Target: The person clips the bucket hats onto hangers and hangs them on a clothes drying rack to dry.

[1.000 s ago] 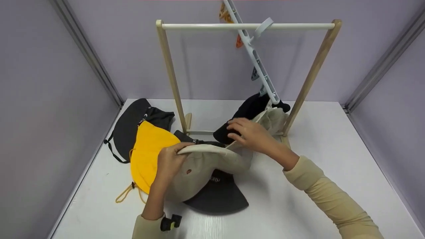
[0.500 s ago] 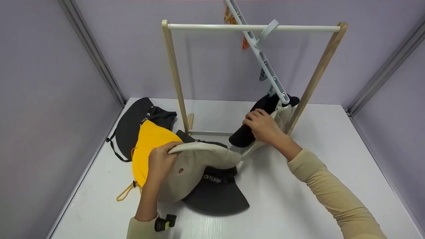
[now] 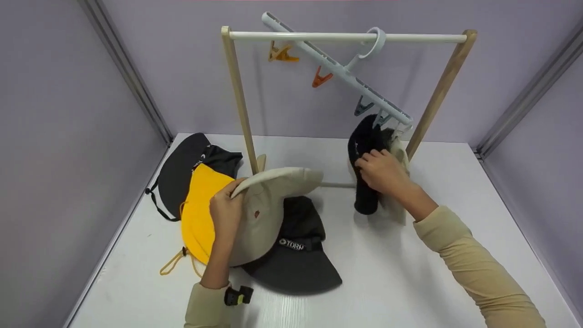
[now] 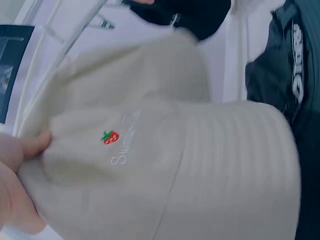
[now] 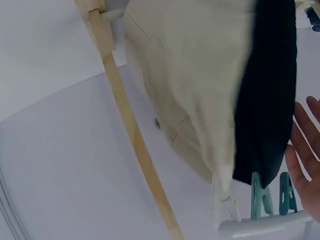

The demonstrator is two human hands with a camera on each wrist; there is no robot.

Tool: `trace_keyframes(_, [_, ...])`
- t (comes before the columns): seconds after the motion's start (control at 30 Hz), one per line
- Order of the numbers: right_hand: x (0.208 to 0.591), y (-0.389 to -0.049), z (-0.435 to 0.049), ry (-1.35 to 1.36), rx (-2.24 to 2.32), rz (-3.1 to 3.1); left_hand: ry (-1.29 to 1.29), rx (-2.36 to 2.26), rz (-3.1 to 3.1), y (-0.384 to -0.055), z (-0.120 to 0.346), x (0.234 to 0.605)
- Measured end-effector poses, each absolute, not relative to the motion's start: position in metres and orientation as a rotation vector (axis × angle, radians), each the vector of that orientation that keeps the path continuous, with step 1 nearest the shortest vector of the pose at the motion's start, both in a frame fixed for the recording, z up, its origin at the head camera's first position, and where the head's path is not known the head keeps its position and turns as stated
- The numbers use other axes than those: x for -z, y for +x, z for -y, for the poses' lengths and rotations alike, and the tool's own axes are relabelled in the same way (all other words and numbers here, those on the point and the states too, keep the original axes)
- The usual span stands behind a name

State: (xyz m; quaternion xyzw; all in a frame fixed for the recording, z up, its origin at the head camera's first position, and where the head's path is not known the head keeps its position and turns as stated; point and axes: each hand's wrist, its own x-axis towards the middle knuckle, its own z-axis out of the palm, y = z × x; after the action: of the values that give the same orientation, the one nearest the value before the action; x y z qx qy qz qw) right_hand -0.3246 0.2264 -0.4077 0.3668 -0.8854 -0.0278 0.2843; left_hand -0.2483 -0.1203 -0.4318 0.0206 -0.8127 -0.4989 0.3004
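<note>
My left hand (image 3: 227,207) pinches the brim of a beige bucket hat (image 3: 262,232). In the left wrist view a small strawberry (image 4: 110,137) and stitched lettering show on that hat's cloth. My right hand (image 3: 383,171) touches a black hat (image 3: 365,198) that hangs from a clip hanger (image 3: 378,96). Seen from the right wrist, its fingers (image 5: 301,131) are fairly straight against the black cloth. A second beige hat (image 5: 190,60) hangs just beside the black one, at the low right end of the tilted hanger, partly hidden by the hand in the head view.
The hanger hooks over the white rail (image 3: 296,35) of a wooden-legged rack. Its orange clip (image 3: 321,77) and yellow clip (image 3: 282,53) hold nothing. On the table (image 3: 437,282) lie a dark hat with lettering (image 3: 298,269), a yellow hat (image 3: 198,218) and another dark hat (image 3: 177,177).
My right hand has pushed the hanging black hat to the right. The hanger has swung round and shows more of its length. My left hand has raised the beige hat's brim.
</note>
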Motion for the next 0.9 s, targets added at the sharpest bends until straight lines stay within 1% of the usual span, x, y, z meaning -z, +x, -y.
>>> trace_keyframes(0.13, [0.397,-0.329,-0.226,0.823,-0.172,2.555,0.182,1.461,2.1,-0.262,0.094,0.434])
trace_keyframes(0.3, [0.38,-0.344,-0.215,0.501,-0.903,2.74,0.244,1.651,1.984,-0.277,0.06,0.438])
trace_keyframes(0.47, [0.361,-0.365,-0.204,0.289,-1.524,2.63,0.25,1.837,1.815,-0.285,0.026,0.444])
trace_keyframes(0.6, [0.352,-0.381,-0.193,0.194,-1.953,2.365,0.284,1.89,1.738,-0.288,0.004,0.45])
trace_keyframes(0.73, [0.352,-0.392,-0.183,0.121,-2.41,1.755,0.295,1.891,1.723,-0.288,-0.011,0.452])
trace_keyframes(0.83, [0.36,-0.394,-0.184,0.16,-2.553,1.345,0.285,1.9,1.746,-0.287,-0.018,0.454])
trace_keyframes(0.9, [0.366,-0.393,-0.188,0.204,-2.552,1.233,0.283,1.904,1.763,-0.285,-0.022,0.454])
